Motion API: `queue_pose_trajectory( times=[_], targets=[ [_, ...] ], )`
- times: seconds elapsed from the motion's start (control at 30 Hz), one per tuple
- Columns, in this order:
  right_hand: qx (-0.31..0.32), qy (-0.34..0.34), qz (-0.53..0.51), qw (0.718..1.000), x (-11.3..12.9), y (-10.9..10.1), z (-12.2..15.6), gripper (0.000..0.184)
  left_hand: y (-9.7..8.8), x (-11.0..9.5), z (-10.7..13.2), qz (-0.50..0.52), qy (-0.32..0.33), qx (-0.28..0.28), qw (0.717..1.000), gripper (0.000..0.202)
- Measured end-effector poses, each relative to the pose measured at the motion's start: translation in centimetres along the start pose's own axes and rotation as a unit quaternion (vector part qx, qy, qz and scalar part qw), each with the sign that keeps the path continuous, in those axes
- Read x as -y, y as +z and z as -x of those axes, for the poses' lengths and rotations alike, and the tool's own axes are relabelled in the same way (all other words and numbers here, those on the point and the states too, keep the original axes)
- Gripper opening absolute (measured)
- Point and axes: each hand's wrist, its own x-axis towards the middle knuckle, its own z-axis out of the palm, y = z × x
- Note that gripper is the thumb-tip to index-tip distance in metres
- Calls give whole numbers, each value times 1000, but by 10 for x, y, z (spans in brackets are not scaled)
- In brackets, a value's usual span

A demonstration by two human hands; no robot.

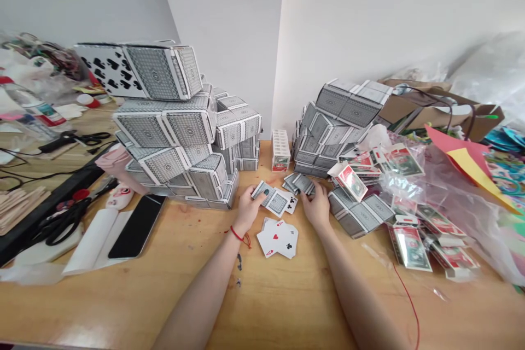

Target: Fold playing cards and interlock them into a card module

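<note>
My left hand (248, 211), with a red string on its wrist, pinches a grey-backed playing card (261, 190) between thumb and fingers. Just beyond its fingertips lie another face-down card (277, 203) and a face-up club card (291, 202). My right hand (316, 206) has its fingers closed on some grey-backed cards (302, 182) from a loose, spread heap; how many it grips is hidden. Closer to me, between my forearms, sits a face-up pile of cards (276, 238) with an ace of hearts on top.
Stacked boxes made of cards rise on the left (184, 126) and right (340, 115). A row of card packs (280, 149) stands by the wall. Opened card boxes (410, 246) and plastic wrap litter the right. A phone (137, 227) and black scissors (68, 224) lie left.
</note>
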Motion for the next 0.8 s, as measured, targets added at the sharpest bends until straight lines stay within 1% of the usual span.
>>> queue_pose_trajectory(
  times=[0.1,0.17,0.3,0.37,0.5,0.63,0.7,0.8],
  targets=[
    [4,0,-41,999,-1,-1,1,53,0,1,-1,-7,7,-22,1000,36],
    [21,-6,-98,995,-2,-2,3,57,-1,1,-2,6,12,-40,999,37],
    [81,-15,-234,969,-2,-2,11,61,-1,1,-5,38,30,-74,996,40],
    [113,-18,-278,954,1,-2,15,61,-2,1,-5,42,40,-77,995,39],
    [177,-19,-331,927,12,-4,20,55,-2,0,-5,38,51,-61,996,37],
    [193,-19,-391,900,20,-8,20,52,-3,0,-5,37,57,-53,996,36],
    [196,-22,-399,895,22,-8,20,52,-3,0,-6,41,61,-59,996,35],
    [193,-25,-389,900,22,-8,20,52,-5,-1,-7,43,60,-61,995,35]
  ],
)
